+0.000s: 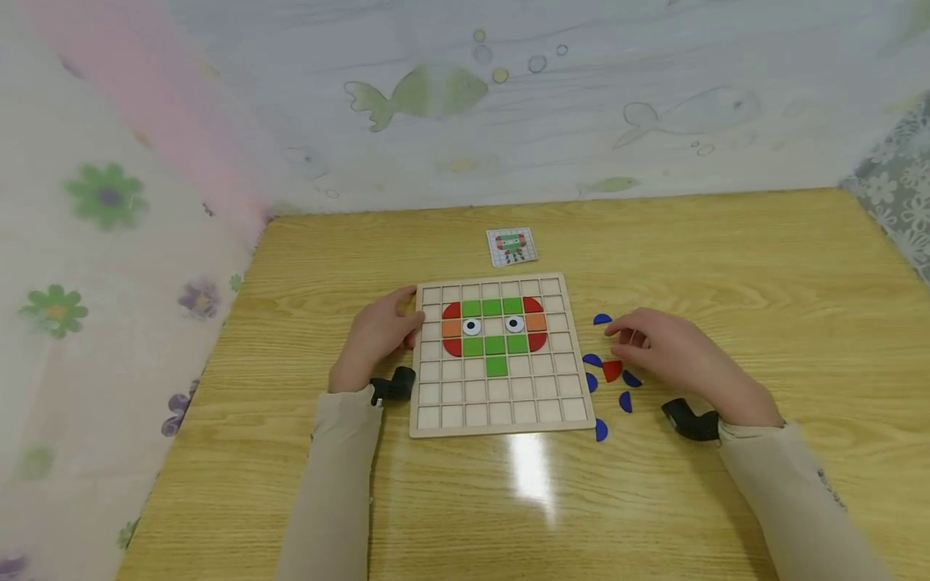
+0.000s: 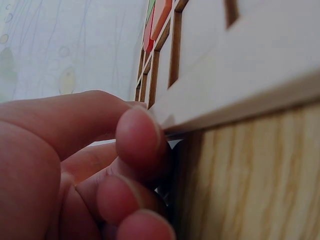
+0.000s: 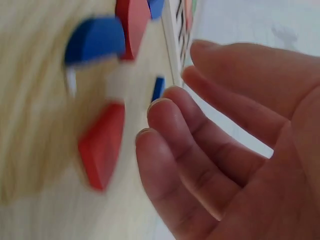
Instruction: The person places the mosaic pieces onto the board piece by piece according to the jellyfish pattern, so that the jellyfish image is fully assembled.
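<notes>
A square wooden grid board (image 1: 472, 415) lies on the table, holding a pattern of green, red and orange pieces and two eye discs (image 1: 471, 326). My left hand (image 1: 378, 335) holds the board's left edge; in the left wrist view the fingertips (image 2: 141, 135) are curled against its rim. Right of the board hovers my right hand (image 1: 664, 351), fingers loosely bent, with nothing between them. Below its fingertips are a red quarter-circle piece (image 1: 613, 371) and several blue half-circle pieces (image 1: 632, 378). The right wrist view shows a blurred red piece (image 3: 102, 145) beside the fingers.
A small picture card (image 1: 512, 247) with a similar coloured figure lies behind the board. One blue half-circle (image 1: 601, 430) is near the board's front right corner. A painted wall (image 1: 552, 137) bounds the table at the back, a flowered one (image 1: 109, 323) at the left.
</notes>
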{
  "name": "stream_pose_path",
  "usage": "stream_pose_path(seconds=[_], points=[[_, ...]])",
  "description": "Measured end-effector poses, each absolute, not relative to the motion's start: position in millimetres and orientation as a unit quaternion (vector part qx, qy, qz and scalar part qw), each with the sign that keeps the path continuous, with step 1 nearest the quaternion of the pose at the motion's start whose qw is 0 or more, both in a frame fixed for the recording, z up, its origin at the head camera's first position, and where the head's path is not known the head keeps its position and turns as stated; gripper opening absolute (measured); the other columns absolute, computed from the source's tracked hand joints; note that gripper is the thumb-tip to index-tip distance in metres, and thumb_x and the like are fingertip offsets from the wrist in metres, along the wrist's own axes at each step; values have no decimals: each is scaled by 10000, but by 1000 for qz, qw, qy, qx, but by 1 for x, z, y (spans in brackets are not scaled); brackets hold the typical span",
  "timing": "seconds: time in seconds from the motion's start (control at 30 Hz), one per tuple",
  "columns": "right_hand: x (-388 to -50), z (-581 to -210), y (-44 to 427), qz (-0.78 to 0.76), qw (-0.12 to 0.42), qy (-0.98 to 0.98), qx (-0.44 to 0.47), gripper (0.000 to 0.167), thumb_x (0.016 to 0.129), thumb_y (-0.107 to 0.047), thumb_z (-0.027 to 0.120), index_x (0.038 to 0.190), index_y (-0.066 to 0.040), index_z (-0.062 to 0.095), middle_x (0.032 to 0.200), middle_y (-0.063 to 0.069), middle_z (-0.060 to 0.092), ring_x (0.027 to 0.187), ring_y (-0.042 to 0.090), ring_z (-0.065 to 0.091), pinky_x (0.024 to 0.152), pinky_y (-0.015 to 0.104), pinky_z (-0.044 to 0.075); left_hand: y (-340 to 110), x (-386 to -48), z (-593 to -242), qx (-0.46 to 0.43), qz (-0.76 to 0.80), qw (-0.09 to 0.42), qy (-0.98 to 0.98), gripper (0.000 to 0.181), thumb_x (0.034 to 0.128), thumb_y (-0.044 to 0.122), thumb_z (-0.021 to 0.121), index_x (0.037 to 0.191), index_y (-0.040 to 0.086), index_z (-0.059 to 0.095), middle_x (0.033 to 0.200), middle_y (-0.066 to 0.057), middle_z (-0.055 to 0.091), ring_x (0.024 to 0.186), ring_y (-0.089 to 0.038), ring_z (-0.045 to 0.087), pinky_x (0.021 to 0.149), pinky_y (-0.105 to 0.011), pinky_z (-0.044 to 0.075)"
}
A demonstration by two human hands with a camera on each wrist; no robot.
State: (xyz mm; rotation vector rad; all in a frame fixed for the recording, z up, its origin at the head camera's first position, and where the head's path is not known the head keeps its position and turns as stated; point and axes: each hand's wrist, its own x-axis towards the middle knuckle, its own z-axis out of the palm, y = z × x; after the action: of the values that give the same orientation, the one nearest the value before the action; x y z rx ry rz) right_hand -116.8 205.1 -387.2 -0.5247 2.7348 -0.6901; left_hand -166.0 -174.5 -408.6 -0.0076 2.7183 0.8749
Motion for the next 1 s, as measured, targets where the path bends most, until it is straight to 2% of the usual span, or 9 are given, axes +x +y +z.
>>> stream_pose_path(seconds=[0.17,0.43,0.63,0.8,1.0], points=[[-119,-384,222,-223,139,946,-188,259,840,-220,608,1067,-95,625,886,-10,553,788,150,519,691,343,428,-175,-167,-408,-2,300,145,943,561,886,351,492,1398,223,304,559,-9,580,439,-164,501,567,-312,411],[-119,-386,239,-218,175,938,-205,325,770,-211,690,1059,-74,630,948,33,542,817,179,498,721,370,417,-176,-167,-408,1,290,149,945,563,887,355,487,1400,218,302,559,-2,580,448,-158,499,586,-311,398],[-121,-390,240,-203,186,940,-200,234,763,-207,697,972,-117,641,894,3,535,766,165,477,696,356,412,-175,-166,-409,-4,301,154,941,562,885,340,497,1399,225,301,559,-14,584,440,-165,498,541,-310,410],[-123,-392,239,-216,181,939,-200,186,753,-161,706,905,-132,604,821,-19,524,729,152,468,668,324,409,-175,-167,-409,-2,298,148,943,565,881,345,497,1398,224,303,556,-11,581,439,-166,498,552,-314,407],[-123,-391,231,-240,171,935,-198,106,801,-179,659,852,-167,566,755,-45,530,699,146,471,648,310,394,-176,-167,-407,-3,297,153,943,566,885,346,492,1401,216,299,567,-6,584,449,-159,498,546,-304,402]])
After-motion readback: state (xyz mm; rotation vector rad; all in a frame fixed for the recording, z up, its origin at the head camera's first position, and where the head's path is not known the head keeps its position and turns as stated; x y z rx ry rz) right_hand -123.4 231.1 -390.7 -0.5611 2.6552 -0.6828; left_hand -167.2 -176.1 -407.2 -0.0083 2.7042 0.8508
